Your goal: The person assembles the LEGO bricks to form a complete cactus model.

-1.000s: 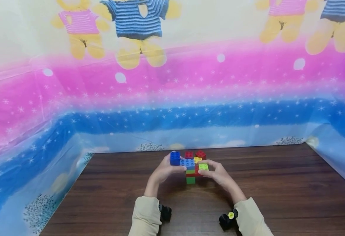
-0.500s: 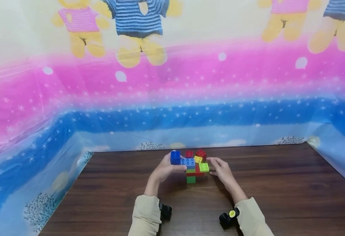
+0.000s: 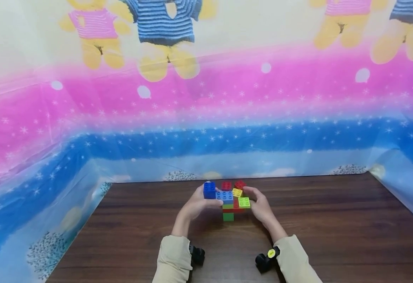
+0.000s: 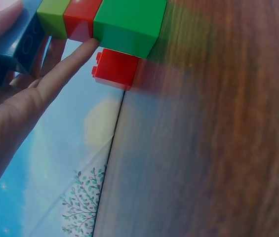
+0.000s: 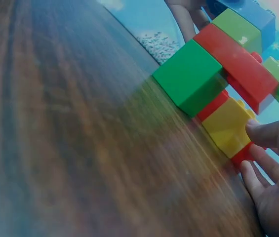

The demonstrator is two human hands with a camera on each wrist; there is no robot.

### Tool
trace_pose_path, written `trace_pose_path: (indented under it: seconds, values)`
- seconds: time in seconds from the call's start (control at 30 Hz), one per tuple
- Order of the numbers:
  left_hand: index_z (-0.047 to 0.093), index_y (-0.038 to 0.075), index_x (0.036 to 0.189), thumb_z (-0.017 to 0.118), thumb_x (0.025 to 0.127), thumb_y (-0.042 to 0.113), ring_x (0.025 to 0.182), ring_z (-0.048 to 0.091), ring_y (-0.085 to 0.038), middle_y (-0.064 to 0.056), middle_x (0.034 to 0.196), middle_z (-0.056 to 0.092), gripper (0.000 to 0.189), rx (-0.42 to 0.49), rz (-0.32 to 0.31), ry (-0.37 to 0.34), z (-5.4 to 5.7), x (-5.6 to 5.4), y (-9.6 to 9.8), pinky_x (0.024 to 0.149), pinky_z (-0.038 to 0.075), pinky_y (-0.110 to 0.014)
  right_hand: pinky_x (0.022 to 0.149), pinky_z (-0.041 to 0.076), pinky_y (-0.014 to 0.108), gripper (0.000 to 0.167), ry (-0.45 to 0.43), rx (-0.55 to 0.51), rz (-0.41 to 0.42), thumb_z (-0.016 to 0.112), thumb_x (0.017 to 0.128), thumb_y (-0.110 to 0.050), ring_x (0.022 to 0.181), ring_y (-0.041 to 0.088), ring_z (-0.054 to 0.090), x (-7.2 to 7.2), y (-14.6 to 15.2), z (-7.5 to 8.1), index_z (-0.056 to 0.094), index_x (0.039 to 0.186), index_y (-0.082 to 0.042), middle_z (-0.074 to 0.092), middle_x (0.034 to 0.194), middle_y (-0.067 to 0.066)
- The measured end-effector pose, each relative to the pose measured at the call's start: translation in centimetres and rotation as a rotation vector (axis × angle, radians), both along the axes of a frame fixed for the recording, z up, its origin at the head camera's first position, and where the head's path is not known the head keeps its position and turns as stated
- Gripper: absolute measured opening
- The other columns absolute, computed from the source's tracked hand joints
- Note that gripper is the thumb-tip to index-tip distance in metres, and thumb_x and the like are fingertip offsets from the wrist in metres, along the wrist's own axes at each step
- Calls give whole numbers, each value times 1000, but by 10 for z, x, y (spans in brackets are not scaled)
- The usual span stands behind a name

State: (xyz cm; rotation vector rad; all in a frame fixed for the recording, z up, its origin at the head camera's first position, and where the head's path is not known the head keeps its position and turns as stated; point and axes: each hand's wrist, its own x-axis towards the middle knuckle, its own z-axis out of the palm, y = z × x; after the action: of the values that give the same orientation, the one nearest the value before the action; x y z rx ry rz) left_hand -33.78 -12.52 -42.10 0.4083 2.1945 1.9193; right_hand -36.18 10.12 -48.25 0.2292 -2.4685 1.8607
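A stack of toy building bricks stands on the table: a green brick [image 3: 228, 216] at the bottom, red [image 5: 235, 64] and light-green layers above, and a light-blue brick [image 3: 224, 196] on top. A dark-blue brick [image 3: 209, 190] adjoins its left side. My left hand [image 3: 195, 203] grips the blue bricks, thumb along the front; in the left wrist view one finger reaches to the red layer. A small lime brick [image 3: 243, 202] sits on the red layer's right end. Behind, my right hand [image 3: 261, 205] has its thumb and fingers spread around a yellow brick [image 5: 226, 129]; firm contact cannot be made out.
Red bricks [image 3: 240, 185] stand behind the stack, near the far edge of the brown wooden table [image 3: 139, 236]. A patterned cloth [image 3: 206, 141] hangs upright behind the table and along its sides.
My right hand has let go of the lime brick, drawn back to the right, then come in behind it towards the yellow brick. The left hand keeps its grip.
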Motion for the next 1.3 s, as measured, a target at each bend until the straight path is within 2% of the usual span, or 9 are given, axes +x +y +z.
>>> trace_pose_path:
  seconds: [0.2,0.53,0.8,1.0,1.13,1.3]
  values:
    - [44,-9,129,71,83,6,108,62,-24,-26,124,57,55,0,-16,14,0,-1,-1,97,54,-41,101,47,47,49,5,28,-5,56,92,0,136,37,42,-6,-4,0,47,141,-3,47,144,22]
    - [45,-6,130,71,84,8,107,61,-23,-23,124,57,55,-23,4,3,1,0,-3,99,53,-43,99,49,46,47,-6,65,-6,61,93,-6,131,37,48,-8,-6,1,50,138,-3,52,139,23]
    - [44,-7,131,72,84,8,110,61,-25,-24,126,57,57,-25,1,-12,-2,-1,-2,100,52,-44,97,50,44,42,26,103,-12,61,92,-6,124,37,53,-7,-4,-2,54,133,1,59,130,24]
    - [43,-8,132,70,84,6,110,61,-25,-26,127,56,57,-4,-31,-6,-3,-2,-3,99,52,-42,99,50,46,42,22,100,-14,60,93,-7,126,38,52,-6,-3,-3,54,133,1,58,132,24]
    - [43,-8,132,70,84,5,110,61,-25,-26,127,57,57,-1,-28,-13,-3,-1,-3,99,52,-42,103,46,50,44,15,93,-12,57,92,-6,128,38,51,-6,-3,-4,52,135,1,57,133,24]
    - [43,-8,131,70,84,5,109,61,-23,-25,126,57,56,1,-25,-12,-2,-1,-3,99,52,-42,104,44,53,46,-1,106,-9,55,98,-17,131,40,48,-7,-3,-3,46,141,0,51,140,25]
